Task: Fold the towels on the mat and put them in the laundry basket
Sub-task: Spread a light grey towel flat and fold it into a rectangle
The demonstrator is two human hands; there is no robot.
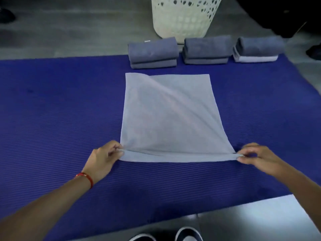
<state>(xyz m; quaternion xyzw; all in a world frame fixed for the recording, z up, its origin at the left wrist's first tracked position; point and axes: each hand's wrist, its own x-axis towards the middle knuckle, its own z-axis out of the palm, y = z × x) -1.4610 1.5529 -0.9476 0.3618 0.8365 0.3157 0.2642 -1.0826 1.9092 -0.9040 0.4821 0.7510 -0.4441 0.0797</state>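
Bare forearms, no sleeves in sight. Thin red band (85, 178) with a small gold piece round the left wrist. Dark shoes (188, 234), pale toes, at bottom edge.

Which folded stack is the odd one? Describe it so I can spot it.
Find the white laundry basket at the blue mat's far edge. Three folded stacks sit before it; take the rightmost stack. Only it has a white towel under the grey one.

A single head-worn view looks forward and steeply down from above the near edge of the blue mat (52, 119) — shoe tips (188, 234) at the bottom edge, close to the lens, the white laundry basket (184, 18) cropped at the top, farthest away.
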